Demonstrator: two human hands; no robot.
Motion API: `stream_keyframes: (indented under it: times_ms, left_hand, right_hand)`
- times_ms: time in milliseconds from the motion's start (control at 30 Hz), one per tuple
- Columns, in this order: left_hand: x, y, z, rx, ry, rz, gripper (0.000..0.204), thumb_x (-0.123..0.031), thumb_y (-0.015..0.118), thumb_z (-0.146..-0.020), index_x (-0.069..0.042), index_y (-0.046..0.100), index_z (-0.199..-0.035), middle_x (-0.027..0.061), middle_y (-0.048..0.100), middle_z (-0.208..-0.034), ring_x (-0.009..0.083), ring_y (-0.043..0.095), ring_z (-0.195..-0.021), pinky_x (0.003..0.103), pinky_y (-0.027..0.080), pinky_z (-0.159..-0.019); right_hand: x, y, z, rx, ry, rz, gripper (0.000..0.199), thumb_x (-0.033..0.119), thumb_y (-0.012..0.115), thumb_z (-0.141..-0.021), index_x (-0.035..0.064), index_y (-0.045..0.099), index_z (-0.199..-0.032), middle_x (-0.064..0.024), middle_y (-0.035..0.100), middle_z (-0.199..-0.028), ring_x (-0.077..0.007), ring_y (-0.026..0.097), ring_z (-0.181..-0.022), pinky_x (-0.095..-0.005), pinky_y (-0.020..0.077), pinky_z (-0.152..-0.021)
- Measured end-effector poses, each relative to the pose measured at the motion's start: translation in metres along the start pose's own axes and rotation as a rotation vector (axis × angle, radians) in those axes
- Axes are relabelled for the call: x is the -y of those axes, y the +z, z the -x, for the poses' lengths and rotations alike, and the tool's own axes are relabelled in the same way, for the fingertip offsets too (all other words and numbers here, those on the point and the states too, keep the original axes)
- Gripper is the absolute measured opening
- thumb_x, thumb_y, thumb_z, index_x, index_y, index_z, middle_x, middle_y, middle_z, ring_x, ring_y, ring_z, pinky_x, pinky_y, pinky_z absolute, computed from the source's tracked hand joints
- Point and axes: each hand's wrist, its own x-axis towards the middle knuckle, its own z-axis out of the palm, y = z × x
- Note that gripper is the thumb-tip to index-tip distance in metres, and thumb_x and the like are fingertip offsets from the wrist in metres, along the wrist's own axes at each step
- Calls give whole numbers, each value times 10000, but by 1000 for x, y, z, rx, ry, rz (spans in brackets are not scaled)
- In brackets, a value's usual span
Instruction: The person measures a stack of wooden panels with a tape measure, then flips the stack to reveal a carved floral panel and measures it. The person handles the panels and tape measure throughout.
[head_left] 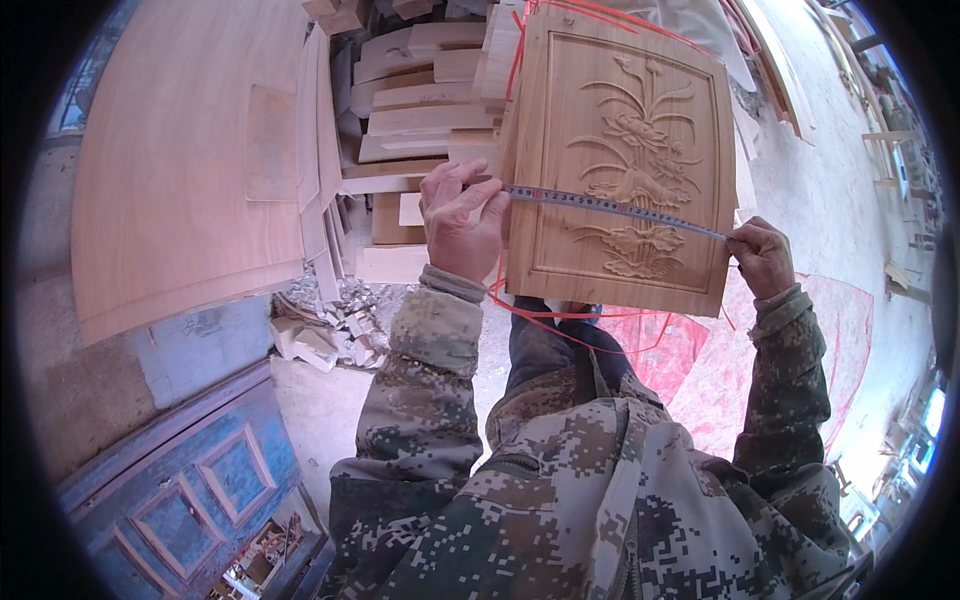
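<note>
A tape measure (620,208) is stretched across a carved wooden panel (560,110) with lotus flowers and leaves in relief. At the panel's left edge my left hand (463,220) is closed on the tape, thumb and fingers pinching it. My right hand (762,258) pinches the tape's other end at the right edge of the panel. Whether a tape case sits inside either hand is hidden. Red strapping (580,314) loops around the panel's near side and along its far edge.
Stacked wood boards (425,120) lie beyond my left hand. A large wooden sheet (190,150) leans at the left, above a blue panelled door (190,490). Wood offcuts (335,335) and a red sheet (800,340) lie on the floor.
</note>
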Motion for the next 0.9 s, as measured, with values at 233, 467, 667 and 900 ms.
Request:
stream_keyframes:
  times_ms: [233, 467, 667, 900]
  left_hand:
    - [2, -3, -1, 32, -12, 76, 157, -61, 838, -778, -45, 812, -932, 92, 734, -1122, 308, 606, -1133, 418, 510, -983]
    - [1, -5, -3, 71, -24, 114, 141, -65, 835, -786, -39, 807, -921, 83, 735, -1076, 296, 611, -1081, 416, 520, -945]
    - [-2, -6, -5, 82, -25, 89, 130, -66, 826, -795, -28, 803, -916, 85, 733, -1086, 299, 606, -1085, 418, 516, -949]
    - [-11, -4, -3, 77, -24, 60, 154, -87, 811, -774, -1, 792, -900, 133, 708, -1147, 339, 588, -1152, 457, 480, -1027]
  right_hand:
    - [5, -3, -3, 26, 30, -25, 131, 120, 706, -853, 11, 778, -851, -112, 653, -791, -276, 655, -750, -380, 504, -703]
    - [3, -1, -2, 4, 41, -6, 150, 130, 689, -878, 6, 773, -864, -120, 646, -773, -271, 650, -750, -383, 500, -695]
    - [3, -2, -2, -1, 7, 19, 145, 116, 683, -880, -2, 766, -866, -128, 657, -785, -284, 657, -750, -388, 504, -697]
    - [4, -2, -2, 0, 24, 29, 137, 109, 685, -874, -1, 768, -871, -126, 668, -805, -292, 672, -771, -387, 513, -712]
